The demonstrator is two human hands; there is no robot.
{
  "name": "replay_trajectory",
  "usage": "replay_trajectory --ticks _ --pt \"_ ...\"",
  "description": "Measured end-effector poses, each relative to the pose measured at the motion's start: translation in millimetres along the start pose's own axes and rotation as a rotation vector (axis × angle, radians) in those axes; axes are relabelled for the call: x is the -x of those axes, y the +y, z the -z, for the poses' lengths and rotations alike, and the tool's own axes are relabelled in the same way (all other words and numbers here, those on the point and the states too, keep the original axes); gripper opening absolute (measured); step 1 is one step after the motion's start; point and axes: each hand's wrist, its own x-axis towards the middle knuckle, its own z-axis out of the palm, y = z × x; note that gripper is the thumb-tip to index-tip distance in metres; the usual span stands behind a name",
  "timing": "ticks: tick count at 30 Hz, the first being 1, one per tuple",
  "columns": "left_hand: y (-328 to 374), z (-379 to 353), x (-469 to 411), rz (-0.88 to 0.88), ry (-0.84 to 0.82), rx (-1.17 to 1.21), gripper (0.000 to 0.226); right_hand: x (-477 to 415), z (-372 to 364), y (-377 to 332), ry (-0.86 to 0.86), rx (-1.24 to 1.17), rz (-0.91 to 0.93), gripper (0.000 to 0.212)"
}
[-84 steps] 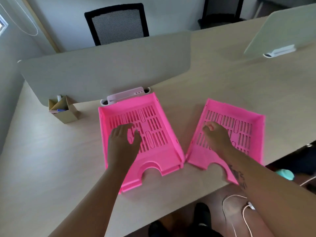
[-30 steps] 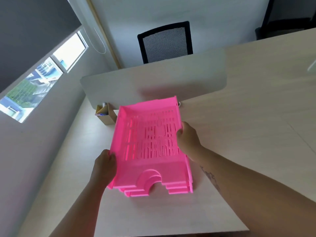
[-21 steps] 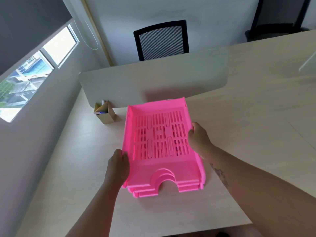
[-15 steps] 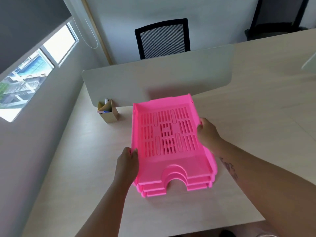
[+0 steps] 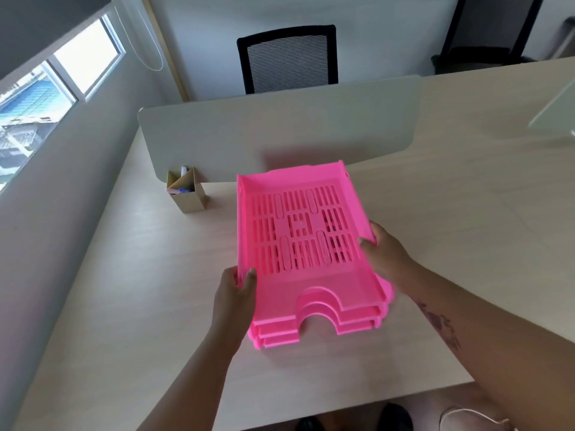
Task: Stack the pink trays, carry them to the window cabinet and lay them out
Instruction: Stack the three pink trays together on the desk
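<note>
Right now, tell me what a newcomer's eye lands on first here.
The pink trays, nested in a stack mid-desk, stand out against the pale desk. The left hand and right hand grip the sides. Behind, a pen box sits by the divider, with a black chair beyond.

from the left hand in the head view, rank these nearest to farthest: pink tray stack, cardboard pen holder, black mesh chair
1. pink tray stack: in the left hand, whose grip is on its left wall.
2. cardboard pen holder: farther back and to the left, on the desk by the divider.
3. black mesh chair: farthest, behind the divider, near the back wall.
</note>
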Motion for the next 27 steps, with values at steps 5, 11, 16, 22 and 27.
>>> replay_trajectory --ticks 5,11,16,22,27 --pt "-16 -8 23 0.04 -0.038 0.125 0.03 12 -10 14 0.113 0.003 -0.08 0.032" --pt "-19 -4 17 0.04 -0.103 0.167 0.038 10 -7 10 0.051 -0.069 -0.117 0.032" --pt "-39 -9 32 0.04 -0.128 0.319 0.032 39 -12 29 0.064 -0.264 -0.123 0.028" --pt "-47 -22 34 0.1 -0.089 0.425 0.027 57 -29 66 0.062 -0.4 -0.166 0.04" --pt "-48 -33 31 0.154 -0.084 0.488 0.028 51 -38 80 -0.033 -0.5 -0.333 0.042"
